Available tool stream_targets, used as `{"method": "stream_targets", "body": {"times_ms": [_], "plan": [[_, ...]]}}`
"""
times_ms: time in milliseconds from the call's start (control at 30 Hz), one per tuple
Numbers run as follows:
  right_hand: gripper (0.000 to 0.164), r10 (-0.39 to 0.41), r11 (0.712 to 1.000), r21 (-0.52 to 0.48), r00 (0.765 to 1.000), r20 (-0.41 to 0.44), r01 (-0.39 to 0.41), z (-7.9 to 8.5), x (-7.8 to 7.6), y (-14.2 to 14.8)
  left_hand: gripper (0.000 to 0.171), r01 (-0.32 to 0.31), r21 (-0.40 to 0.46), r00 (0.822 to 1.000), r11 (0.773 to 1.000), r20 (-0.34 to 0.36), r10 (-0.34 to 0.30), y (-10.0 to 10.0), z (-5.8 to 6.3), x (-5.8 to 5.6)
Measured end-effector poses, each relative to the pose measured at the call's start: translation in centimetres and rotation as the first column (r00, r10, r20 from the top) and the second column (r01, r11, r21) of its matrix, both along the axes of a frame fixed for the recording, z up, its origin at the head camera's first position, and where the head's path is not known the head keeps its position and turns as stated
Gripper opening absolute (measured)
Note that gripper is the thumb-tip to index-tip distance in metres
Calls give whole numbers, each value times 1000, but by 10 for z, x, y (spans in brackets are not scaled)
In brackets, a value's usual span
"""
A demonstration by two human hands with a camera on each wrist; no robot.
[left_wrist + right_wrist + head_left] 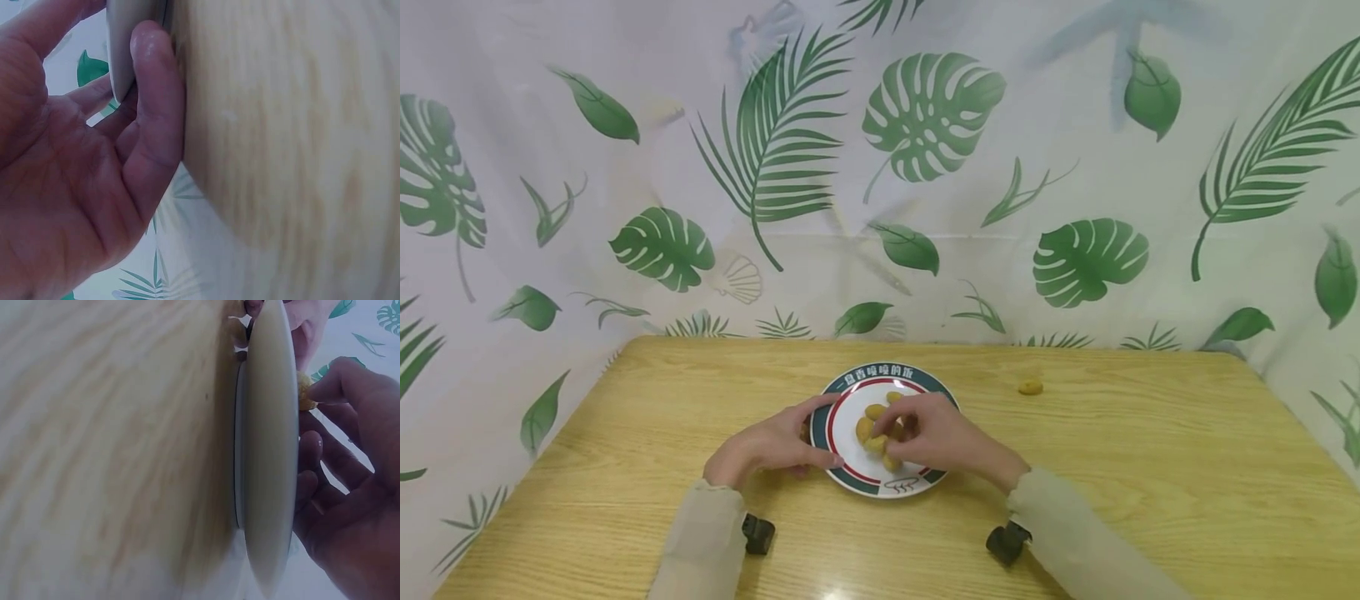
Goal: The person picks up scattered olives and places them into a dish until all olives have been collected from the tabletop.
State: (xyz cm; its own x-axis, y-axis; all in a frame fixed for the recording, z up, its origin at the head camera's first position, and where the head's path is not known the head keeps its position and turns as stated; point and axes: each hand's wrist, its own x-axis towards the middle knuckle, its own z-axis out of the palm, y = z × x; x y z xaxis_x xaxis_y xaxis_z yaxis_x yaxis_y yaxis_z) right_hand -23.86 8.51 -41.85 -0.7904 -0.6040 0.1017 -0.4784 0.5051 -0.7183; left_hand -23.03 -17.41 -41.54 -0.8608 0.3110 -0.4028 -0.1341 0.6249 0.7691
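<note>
A white plate (pixel 857 481) with a dark green rim and red ring rests on the table, holding several small yellow oval pieces (pixel 864 428) whose kind I cannot tell. My left hand (pixel 771 437) grips the plate's left edge, thumb over the rim and other fingers around its side and underneath. Over the plate, my right hand (pixel 936 433) pinches one yellow piece between thumb and fingertips; the right wrist view shows a yellow piece (pixel 305 392) at the thumb tip. Its other fingers are curled close to the plate. Some pieces are partly hidden behind this hand.
One more yellow piece (pixel 1031 387) lies on the wooden table (pixel 1150 467), right of the plate near the back. A leaf-patterned cloth (pixel 970 275) hangs behind the table's far edge and along the sides.
</note>
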Motion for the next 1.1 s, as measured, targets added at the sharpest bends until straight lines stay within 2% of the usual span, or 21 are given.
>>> {"method": "stream_targets", "body": {"times_ms": [300,567,1100], "plan": [[19,0,1000,16,1000,-19,0,0,-1,3,92,6,0,1000,1000,-9,-6,3,-1,-4],[17,-19,999,-35,1000,3,19,2,0,17,94,6,-5,1000,1000,2,-6,3,0,-2],[22,-115,991,-74,991,-63,110,3,-2,52,93,-8,-14,1000,1000,4,8,3,-1,0]]}}
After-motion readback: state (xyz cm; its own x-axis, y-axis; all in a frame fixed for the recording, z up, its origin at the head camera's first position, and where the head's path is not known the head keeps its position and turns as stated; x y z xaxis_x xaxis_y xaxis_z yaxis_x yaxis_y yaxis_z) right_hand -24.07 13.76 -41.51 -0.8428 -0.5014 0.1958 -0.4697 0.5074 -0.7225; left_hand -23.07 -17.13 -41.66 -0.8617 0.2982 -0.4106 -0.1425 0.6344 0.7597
